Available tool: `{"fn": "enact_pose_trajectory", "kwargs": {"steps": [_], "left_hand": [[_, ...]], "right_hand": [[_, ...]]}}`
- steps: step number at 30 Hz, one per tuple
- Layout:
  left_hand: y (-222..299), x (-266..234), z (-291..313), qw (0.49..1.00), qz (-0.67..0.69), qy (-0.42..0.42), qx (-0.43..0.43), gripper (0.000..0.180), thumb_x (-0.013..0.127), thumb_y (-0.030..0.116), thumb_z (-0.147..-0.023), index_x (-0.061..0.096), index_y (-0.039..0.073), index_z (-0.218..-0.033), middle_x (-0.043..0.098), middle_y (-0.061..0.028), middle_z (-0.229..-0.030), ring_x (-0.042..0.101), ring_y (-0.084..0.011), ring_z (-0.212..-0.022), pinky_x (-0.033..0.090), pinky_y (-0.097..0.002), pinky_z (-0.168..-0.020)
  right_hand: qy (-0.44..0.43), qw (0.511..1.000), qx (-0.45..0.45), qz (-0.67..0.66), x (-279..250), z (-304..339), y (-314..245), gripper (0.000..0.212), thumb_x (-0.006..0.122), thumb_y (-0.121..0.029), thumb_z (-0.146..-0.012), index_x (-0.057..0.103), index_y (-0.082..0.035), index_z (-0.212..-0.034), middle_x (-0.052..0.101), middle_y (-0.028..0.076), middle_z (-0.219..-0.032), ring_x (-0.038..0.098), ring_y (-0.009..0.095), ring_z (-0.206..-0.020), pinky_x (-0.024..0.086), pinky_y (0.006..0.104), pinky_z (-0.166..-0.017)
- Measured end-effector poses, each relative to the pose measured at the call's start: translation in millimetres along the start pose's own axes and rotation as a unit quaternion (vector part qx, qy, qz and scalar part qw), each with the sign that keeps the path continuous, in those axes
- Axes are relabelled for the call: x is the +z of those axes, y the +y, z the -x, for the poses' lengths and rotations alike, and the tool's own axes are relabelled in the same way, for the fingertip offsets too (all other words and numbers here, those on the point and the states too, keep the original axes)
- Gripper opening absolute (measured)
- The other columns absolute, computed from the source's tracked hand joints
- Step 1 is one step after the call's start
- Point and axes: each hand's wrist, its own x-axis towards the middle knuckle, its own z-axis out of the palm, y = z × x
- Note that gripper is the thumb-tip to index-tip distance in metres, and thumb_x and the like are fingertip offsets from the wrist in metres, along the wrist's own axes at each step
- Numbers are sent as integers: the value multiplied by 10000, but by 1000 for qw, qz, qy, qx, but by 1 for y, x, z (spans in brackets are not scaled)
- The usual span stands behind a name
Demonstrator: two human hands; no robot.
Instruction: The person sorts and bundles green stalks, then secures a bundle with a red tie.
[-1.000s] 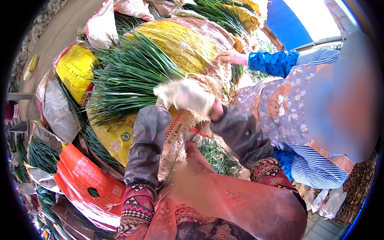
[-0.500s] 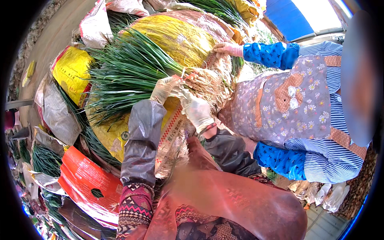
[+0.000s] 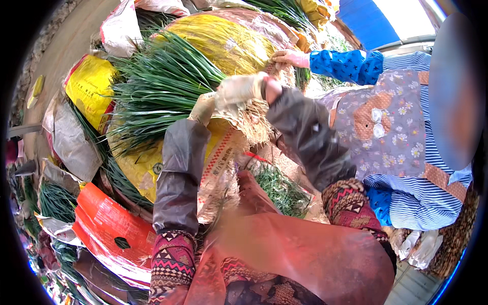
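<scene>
Bundle of long green chives with pale straw-coloured roots (image 3: 168,86), lying across a yellow woven plastic sack (image 3: 229,43), root end toward the wearer. Left hand in a dirty pale glove (image 3: 203,108), at the roots, fingers curled shut on the root end. Right hand in a pale glove (image 3: 239,89), just beside it over the roots, fingers closed on the fibres. Judged mid-way: roots untrimmed, bundle not lifted off the sack. Counted: one bundle in hand, two gloved hands, one co-worker's bare hand (image 3: 287,57) beyond the bundle, resting on the sack. More chives (image 3: 279,188) below the bundle, loose.
</scene>
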Motion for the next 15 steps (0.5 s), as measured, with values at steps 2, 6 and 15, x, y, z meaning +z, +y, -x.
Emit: {"fn": "enact_pose_trajectory", "kwargs": {"steps": [2,6,15], "left_hand": [[12,16,5,999,22,12,-26,273,583,248,-884,647,-15,-920,680,-133,-813,664,-197,-659,565,-326,-652],[17,30,5,998,-10,24,-51,198,630,176,-862,650,-8,-932,679,-117,-823,675,-203,-659,582,-328,-623],[22,35,13,998,-19,38,-42,235,604,237,-891,643,6,-871,672,-106,-790,674,-204,-653,584,-319,-615]], "right_hand": [[4,990,-136,-39,-26,0,12,239,522,-273,-902,691,-116,-962,655,4,-647,563,61,-494,407,206,-410],[67,972,-44,-222,-64,-1,45,274,520,-274,-922,669,-115,-1088,632,-4,-616,459,-2,-424,297,174,-364],[160,918,9,-363,17,19,85,226,536,-219,-911,662,-61,-1012,690,0,-729,541,57,-491,424,212,-453]]}}
